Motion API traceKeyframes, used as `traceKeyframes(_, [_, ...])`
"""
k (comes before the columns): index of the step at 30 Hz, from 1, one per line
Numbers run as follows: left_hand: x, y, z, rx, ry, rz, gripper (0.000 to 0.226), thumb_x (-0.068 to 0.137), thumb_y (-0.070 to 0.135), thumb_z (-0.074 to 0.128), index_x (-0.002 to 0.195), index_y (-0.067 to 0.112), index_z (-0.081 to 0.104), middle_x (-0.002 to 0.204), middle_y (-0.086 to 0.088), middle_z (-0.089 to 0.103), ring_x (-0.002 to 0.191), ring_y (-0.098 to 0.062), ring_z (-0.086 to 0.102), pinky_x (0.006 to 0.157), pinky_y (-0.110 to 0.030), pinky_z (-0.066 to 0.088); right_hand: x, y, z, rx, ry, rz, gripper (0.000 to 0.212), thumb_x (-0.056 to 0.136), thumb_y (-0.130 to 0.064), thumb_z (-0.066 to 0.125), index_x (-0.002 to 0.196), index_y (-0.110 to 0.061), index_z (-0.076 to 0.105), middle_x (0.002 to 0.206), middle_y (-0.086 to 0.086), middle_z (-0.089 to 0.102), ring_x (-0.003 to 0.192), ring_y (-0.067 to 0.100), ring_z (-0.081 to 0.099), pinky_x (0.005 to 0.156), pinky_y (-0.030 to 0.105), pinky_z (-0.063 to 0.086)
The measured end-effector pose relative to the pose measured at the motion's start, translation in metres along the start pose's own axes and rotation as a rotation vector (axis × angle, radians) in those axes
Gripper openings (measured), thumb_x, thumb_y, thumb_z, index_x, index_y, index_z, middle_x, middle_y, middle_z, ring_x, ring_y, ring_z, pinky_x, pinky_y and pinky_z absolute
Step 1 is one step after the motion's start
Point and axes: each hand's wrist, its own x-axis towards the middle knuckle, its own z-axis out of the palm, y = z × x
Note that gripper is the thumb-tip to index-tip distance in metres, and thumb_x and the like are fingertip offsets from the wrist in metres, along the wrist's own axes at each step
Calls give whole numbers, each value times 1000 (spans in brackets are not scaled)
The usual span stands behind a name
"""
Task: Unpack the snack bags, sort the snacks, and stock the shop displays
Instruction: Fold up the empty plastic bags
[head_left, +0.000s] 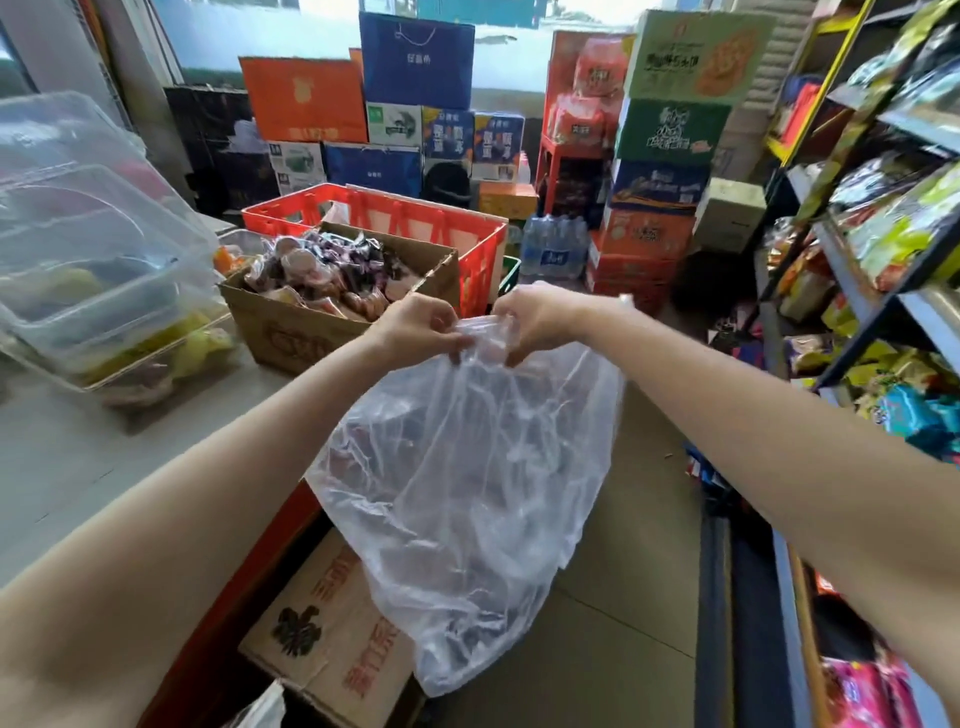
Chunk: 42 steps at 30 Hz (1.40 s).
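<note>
Over on the far left there's a stack of clear plastic tubs (98, 270) with lids on the counter (78, 467), yellowish snacks visible through the walls. My guess is they're see-through so you can tell what's sorted where without opening anything. Next to them sits an open cardboard box (311, 322) heaped with small wrapped snacks (332, 270), flaps folded out of the way so stuff can be grabbed or dropped in from above. Behind it is a red crate (415, 218).

Middle of the shot: the left hand (415, 327) and right hand (530, 317) are both pinching the bunched neck of a thin clear plastic bag (467, 493), fingers curled tight on the plastic, hands nearly touching. So each grip is closed on the bag's mouth, nothing else in either one. The bag hangs in the air out past the counter edge, over the aisle floor, above another carton (322, 639) down below. Looks like the knot or neck is being worked open, and holding it up lets the weight keep the contents at the bottom. Can't really make out what's inside, just dark reddish shapes.

Right side is the shelf rack (878, 291) already packed with snack packets, presumably where things end up.
</note>
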Motion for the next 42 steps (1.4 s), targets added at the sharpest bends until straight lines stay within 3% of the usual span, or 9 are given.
traceKeyframes(9, [-37,-73,-6,542,-261,-390,12,79,33,68,84,23,70,86,4,66,90,-18,59,84,-34,40,14,44,-22,-114,454,232,16,87,-7,58,97,-12,69,107,10,62,108,30,53,104,47,31])
traceKeyframes(12, [-39,-80,-23,466,-328,-405,11,79,28,72,72,21,66,70,4,59,65,-10,52,62,-25,41,12,63,-9,-257,304,365,26,87,-11,59,112,-15,63,121,12,58,117,32,49,108,47,25])
traceKeyframes(16, [-24,-61,-9,354,-316,-263,13,80,21,72,72,11,70,65,2,60,60,-9,50,58,-23,39,16,12,30,117,-206,-31,89,76,-29,77,148,-20,26,150,1,33,137,20,32,110,28,24])
traceKeyframes(22, [-34,-68,-18,280,-450,-307,9,81,13,70,87,8,64,74,0,57,66,-11,51,65,-23,44,53,-8,85,171,212,80,11,78,-11,68,87,-17,71,95,8,65,99,28,59,87,38,46])
traceKeyframes(28, [-70,-91,-45,207,-461,-409,6,81,13,70,87,12,71,78,6,66,75,-7,58,77,-22,47,62,-5,86,97,113,97,16,81,-13,69,96,-19,67,100,5,64,109,26,57,96,38,42])
traceKeyframes(31, [-69,-84,-48,79,-401,-371,10,81,18,72,87,11,73,85,0,70,83,-12,60,86,-30,47,60,-34,87,376,-177,-161,70,75,-22,78,136,-18,45,127,-1,51,121,15,46,103,27,36])
traceKeyframes(36, [-63,-72,-46,-198,-330,-363,34,79,42,71,104,19,69,102,1,67,95,-11,60,79,-22,44,72,-49,88,405,154,-142,19,73,-19,78,91,-16,72,78,-1,62,85,16,55,79,31,46])
traceKeyframes(39, [-67,-81,-41,-112,-500,-400,53,70,46,76,116,24,60,114,5,64,106,-13,58,93,-30,44,68,-21,68,623,241,-81,19,73,-6,76,92,-9,73,86,7,68,84,14,58,78,24,44])
traceKeyframes(42, [-62,-78,-28,-143,-345,-329,23,82,26,70,100,13,66,89,0,67,84,-11,61,78,-20,48,58,3,50,450,147,-68,28,76,-9,75,104,-13,69,103,6,65,105,21,59,93,33,47])
